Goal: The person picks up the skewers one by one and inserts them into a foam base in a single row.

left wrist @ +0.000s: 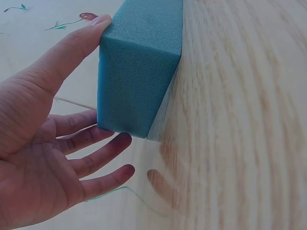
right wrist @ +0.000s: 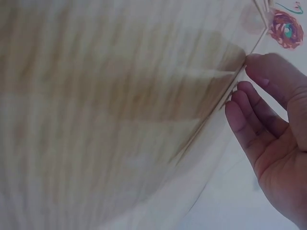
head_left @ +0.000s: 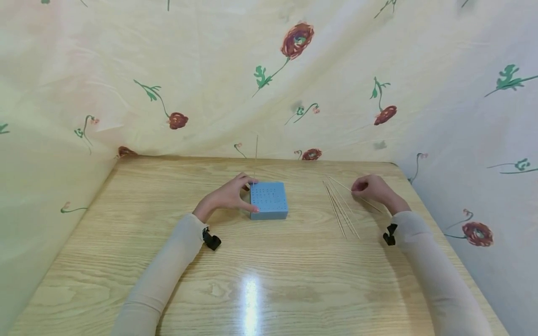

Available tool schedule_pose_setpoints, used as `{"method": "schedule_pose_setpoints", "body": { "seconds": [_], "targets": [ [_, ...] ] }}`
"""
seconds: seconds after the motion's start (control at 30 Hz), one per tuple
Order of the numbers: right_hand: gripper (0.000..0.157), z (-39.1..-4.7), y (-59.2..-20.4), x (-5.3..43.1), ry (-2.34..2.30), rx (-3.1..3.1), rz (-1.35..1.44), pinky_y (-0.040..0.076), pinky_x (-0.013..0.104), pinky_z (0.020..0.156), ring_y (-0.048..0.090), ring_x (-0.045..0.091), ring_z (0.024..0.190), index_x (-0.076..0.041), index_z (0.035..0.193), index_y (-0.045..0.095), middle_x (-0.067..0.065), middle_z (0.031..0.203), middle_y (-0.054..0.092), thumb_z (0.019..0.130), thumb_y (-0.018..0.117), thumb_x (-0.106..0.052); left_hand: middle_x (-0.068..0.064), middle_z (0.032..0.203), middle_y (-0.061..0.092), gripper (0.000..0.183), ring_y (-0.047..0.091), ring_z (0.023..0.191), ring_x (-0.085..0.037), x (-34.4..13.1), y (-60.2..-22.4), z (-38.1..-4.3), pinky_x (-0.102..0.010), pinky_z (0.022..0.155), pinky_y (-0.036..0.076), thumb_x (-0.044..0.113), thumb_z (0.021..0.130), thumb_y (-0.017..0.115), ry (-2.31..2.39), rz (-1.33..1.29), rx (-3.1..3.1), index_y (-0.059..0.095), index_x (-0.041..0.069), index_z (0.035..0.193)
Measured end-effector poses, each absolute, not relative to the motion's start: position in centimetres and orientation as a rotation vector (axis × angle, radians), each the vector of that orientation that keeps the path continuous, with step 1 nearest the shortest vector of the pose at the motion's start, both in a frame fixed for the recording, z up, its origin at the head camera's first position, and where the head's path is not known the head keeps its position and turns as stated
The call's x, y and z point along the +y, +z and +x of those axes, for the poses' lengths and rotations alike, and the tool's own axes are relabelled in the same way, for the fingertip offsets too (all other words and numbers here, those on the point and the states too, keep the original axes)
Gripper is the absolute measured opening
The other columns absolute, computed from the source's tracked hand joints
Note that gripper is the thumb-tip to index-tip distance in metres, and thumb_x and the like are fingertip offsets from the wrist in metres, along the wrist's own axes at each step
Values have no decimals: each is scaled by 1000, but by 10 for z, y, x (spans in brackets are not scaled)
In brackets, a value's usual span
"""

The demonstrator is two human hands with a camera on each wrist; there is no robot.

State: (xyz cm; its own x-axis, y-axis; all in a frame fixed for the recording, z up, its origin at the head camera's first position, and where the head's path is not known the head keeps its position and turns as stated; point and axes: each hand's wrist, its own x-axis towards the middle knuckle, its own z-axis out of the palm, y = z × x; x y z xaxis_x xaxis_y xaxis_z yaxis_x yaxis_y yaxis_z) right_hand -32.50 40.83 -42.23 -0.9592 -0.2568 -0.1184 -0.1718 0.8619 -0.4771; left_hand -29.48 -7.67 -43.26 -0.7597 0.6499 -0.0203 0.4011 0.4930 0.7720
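A blue foam block with rows of small holes in its top sits on the table. One thin wooden stick stands upright at the block's back left corner. My left hand holds the block by its left side, thumb on the near top edge and fingertips at the far side, as the foam block shows in the left wrist view. Off to the right, my right hand pinches another thin wooden stick low at the table, thumb and fingertips right at it in the right wrist view.
Several loose wooden sticks lie fanned out on the wooden table, between the block and my right hand. Flower-patterned cloth hangs behind the table and along both sides. Black straps are on both wrists.
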Motion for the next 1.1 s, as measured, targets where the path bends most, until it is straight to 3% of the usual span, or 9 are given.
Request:
{"method": "schedule_pose_setpoints", "body": {
  "seconds": [0.3,0.6,1.1],
  "targets": [
    [4,-321,-423,410,-660,2852,-329,45,32,72,55,18,77,-3,87,71,7,82,66,87,72,-6,-15,153,37,89,49,133,-36,-77,-434,-296,-49,110,45,30,84,86,1149,870,2424,38,4,155],
    [3,-319,-426,410,-482,2905,-296,42,32,69,55,20,77,-10,83,68,4,82,65,82,71,-10,-15,152,37,89,49,133,-36,-76,-436,-297,-49,110,45,29,84,86,1154,878,2414,39,5,155],
    [3,-316,-425,409,-438,2974,-311,41,31,65,56,20,74,-9,79,69,4,81,67,80,71,-11,-14,151,38,89,49,132,-35,-78,-437,-298,-49,111,44,31,84,86,1155,873,2421,39,6,155]
  ]
}}
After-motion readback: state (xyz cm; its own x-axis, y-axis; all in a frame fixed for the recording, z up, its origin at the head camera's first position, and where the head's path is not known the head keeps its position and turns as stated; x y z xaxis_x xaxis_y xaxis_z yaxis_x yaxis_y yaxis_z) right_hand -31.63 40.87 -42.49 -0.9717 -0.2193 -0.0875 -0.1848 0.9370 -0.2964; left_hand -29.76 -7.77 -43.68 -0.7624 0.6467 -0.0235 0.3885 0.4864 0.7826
